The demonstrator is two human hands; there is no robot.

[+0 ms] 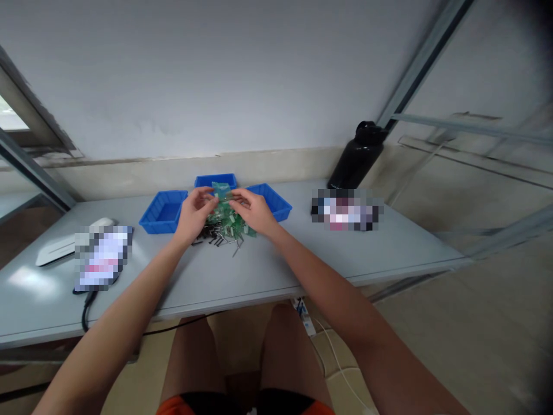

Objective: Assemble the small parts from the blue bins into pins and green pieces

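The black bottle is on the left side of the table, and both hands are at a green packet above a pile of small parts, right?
Not quite: the head view shows the black bottle on the right side of the table, not the left. The rest stands: the left hand and right hand are at a green packet above a pile of small parts.

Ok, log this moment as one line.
left hand: pinching green packet | right hand: pinching same packet | below: more packets, loose screw-like pieces | beside and behind: three blue trays
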